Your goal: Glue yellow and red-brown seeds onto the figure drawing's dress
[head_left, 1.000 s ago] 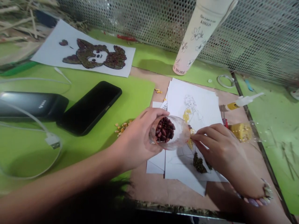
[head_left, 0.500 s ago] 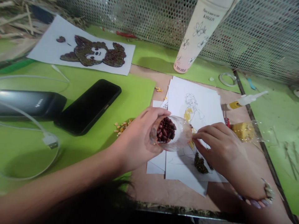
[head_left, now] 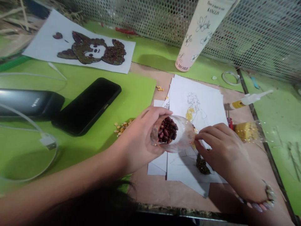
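Gripping a clear container (head_left: 182,135) of beans (head_left: 167,130) near the front edge of the table (head_left: 135,94), the left hand (head_left: 138,135) faces pinched right-hand fingers (head_left: 208,138).

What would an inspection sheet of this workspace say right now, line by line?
Surface: green covering and brown board.
Job's things: clear container with dark red beans, above a drawing partly filled in yellow.
Clutter: black phone, dark boxy device, nozzled bottle, yellow kernels.
Hands: left hand grips the container; right hand has its fingertips near the other end, contact unclear.
Cables: white USB cable loops at left, apart from both hands.
Surroundings: perforated screen behind; tall flower-patterned bottle before it.
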A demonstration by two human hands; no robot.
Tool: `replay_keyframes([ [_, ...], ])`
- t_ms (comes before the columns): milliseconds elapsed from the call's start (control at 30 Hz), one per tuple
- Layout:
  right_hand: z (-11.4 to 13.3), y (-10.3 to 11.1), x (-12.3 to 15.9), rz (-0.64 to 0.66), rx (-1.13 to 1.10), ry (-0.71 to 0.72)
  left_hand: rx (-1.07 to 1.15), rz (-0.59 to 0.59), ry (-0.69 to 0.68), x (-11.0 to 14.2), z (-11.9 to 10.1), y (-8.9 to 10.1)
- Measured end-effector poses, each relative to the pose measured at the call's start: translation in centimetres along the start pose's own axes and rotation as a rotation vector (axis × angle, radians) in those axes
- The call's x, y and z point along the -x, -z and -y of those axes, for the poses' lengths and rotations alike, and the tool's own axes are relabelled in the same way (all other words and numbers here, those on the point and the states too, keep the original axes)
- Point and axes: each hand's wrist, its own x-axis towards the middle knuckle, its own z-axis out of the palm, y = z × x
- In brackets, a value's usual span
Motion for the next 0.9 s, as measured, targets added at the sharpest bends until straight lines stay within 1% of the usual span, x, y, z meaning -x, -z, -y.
replay_keyframes([
  [367,0.36,-0.05,-0.13,0.03,0.024,-0.039,-0.023,-0.018,0.004,0.11,-0.08,-0.15],
  [600,0.58,0.04,-0.3,0.024,0.057,-0.035,-0.081,-0.014,-0.054,-0.09,0.01,-0.12],
  [800,0.47,-0.16,-0.16,0.034,0.053,-0.031,-0.08,-0.003,-0.103,-0.25,0.35,-0.05],
  [900,0.51,-0.08,-0.02,0.015,0.046,-0.043,-0.061,-0.002,-0.089,-0.27,0.4,-0.02],
])
